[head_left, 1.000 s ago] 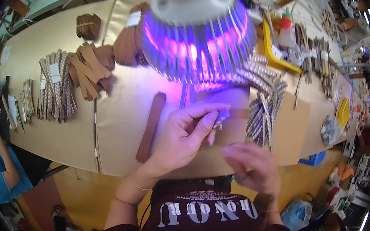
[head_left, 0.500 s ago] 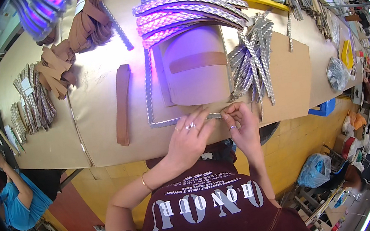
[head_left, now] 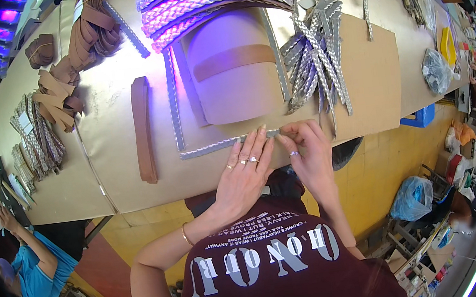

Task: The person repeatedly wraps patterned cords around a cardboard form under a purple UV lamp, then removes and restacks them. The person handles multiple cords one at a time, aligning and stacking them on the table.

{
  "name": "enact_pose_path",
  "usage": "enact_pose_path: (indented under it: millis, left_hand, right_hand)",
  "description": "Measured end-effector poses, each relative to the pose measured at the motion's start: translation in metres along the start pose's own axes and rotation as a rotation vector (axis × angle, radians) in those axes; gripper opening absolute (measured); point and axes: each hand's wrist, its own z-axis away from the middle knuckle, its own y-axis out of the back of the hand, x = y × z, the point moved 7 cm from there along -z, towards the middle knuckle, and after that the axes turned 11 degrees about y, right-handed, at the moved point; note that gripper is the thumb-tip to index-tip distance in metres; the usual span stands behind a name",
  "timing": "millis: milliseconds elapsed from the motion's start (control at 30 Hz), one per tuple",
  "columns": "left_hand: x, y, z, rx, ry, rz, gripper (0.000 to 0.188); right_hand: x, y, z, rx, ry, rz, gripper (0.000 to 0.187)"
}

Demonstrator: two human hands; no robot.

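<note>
Gold surface (head_left: 119, 145) stretching wide here, bundles crowding its far side, purple lamp (head_left: 1, 35) glowing top left, and the action is right at the near edge! Out front lies the thin silver braid (head_left: 208, 148), nearly straight, its right end under the hands. Left hand (head_left: 241, 175): grip laid flat, fingers lightly spread, tips down on the braid. Right hand (head_left: 312, 151): thumb and fingers pinching that end. So, midway by my call: braid laid out, end not let go. Another braid (head_left: 174, 106) runs up beside the form (head_left: 238, 98); whether the two join at the corner, I cannot tell. Plenty more wait untouched in the pile (head_left: 322, 58). Lettering check: bold pale print across the dark shirt (head_left: 279, 292), and a white tag (head_left: 25, 123) on a left-hand bundle, too small to read.
</note>
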Motion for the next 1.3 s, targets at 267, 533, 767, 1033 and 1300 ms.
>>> enact_pose_path:
  millis: [267, 533, 767, 1033, 1300]
  left_hand:
    - [0.0, 0.0, 0.0, 0.023, 0.013, 0.01, 0.057]
    - [0.001, -0.002, 0.0, -0.008, 0.021, 0.034, 0.066]
    - [0.002, -0.001, 0.0, 0.005, 0.01, 0.012, 0.054]
    - [0.003, -0.002, 0.0, 0.015, 0.01, -0.043, 0.056]
    - [0.005, 0.0, -0.001, 0.036, -0.006, -0.092, 0.055]
  right_hand:
    - [0.004, -0.003, -0.003, 0.025, -0.054, 0.029, 0.012]
    - [0.0, -0.008, -0.006, -0.025, -0.04, 0.202, 0.01]
    - [0.008, -0.001, 0.002, 0.013, -0.116, 0.122, 0.011]
    - [0.001, -0.005, 0.001, 0.129, 0.022, 0.269, 0.012]
    - [-0.001, -0.009, 0.002, 0.115, 0.056, 0.314, 0.011]
